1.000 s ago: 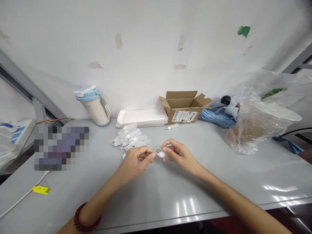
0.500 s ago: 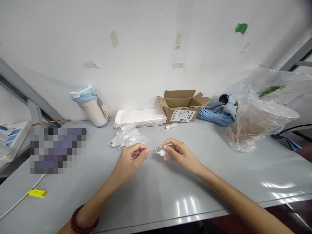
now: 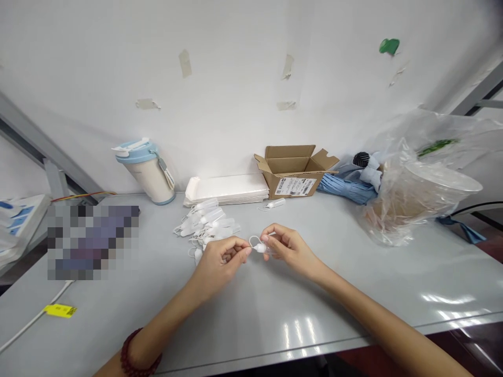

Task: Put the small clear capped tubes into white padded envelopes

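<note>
My right hand [image 3: 288, 248] holds a small clear squeeze bottle [image 3: 261, 247] by its body, mostly hidden behind the fingers. The bottle lies sideways, with its white neck and thin nozzle towards the left. A thin white strap loops up from the neck. At the nozzle's end, my left hand [image 3: 223, 262] is closed in a pinch between thumb and forefinger; the small part there is hidden by the fingertips. Behind the left hand lies a pile of similar squeeze bottles [image 3: 210, 215] with looped straps. A single squeeze bottle [image 3: 276, 203] rests in front of the carton.
An open cardboard box [image 3: 293, 175] and a stack of flat white boxes [image 3: 231, 188] stand against the wall. To the left are a cream tumbler [image 3: 147, 175] and a blurred-out object [image 3: 94, 243]. A folded blue umbrella [image 3: 346, 188] and a plastic-wrapped container [image 3: 420, 193] sit at right.
My left hand has moved right, and its fingertips have met the nozzle's end. The right hand and its bottle have barely moved.
</note>
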`<action>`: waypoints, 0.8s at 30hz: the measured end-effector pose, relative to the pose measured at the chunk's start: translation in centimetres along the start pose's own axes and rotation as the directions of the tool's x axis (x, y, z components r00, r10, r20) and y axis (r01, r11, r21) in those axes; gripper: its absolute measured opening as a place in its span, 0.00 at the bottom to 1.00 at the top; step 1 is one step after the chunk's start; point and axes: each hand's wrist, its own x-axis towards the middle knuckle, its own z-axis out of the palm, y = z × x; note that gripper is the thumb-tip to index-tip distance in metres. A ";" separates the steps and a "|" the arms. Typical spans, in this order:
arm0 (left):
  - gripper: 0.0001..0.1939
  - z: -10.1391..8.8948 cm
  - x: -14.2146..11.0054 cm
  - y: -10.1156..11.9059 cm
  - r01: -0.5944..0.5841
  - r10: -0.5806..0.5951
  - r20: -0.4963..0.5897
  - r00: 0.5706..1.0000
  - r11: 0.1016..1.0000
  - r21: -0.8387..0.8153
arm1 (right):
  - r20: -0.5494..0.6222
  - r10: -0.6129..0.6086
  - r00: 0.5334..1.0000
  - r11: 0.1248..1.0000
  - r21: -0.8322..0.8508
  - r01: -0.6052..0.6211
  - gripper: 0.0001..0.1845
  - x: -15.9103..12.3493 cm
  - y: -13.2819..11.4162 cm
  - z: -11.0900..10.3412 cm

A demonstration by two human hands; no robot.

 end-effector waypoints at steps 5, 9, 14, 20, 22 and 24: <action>0.10 -0.6 0.1 0.5 -0.008 0.007 -0.010 1.000 0.997 -0.073 | 0.006 -0.027 1.000 0.999 0.030 0.027 0.15 0.0 -0.4 0.0; 0.09 -0.6 0.1 0.5 -0.037 0.033 -0.041 0.999 0.993 -0.111 | 0.012 -0.049 0.999 0.998 0.045 0.048 0.15 -0.1 -0.6 0.0; 0.08 -0.4 0.0 0.3 -0.047 0.036 -0.082 0.996 0.990 -0.136 | -0.002 -0.056 0.998 0.996 0.065 0.056 0.16 -0.2 -0.7 0.0; 0.09 0.2 0.2 -0.1 -0.010 0.015 0.041 0.999 0.993 -0.114 | -0.016 -0.068 0.998 0.997 0.031 0.068 0.16 0.0 -0.2 -0.2; 0.10 0.4 0.2 -0.1 -0.011 0.015 0.034 0.999 0.994 -0.105 | -0.004 -0.077 0.997 0.997 0.020 0.077 0.16 0.1 0.0 -0.2; 0.10 0.4 0.2 -0.1 -0.014 0.015 0.007 1.000 0.995 -0.098 | 0.005 -0.078 0.997 0.997 0.008 0.078 0.16 0.2 0.1 -0.2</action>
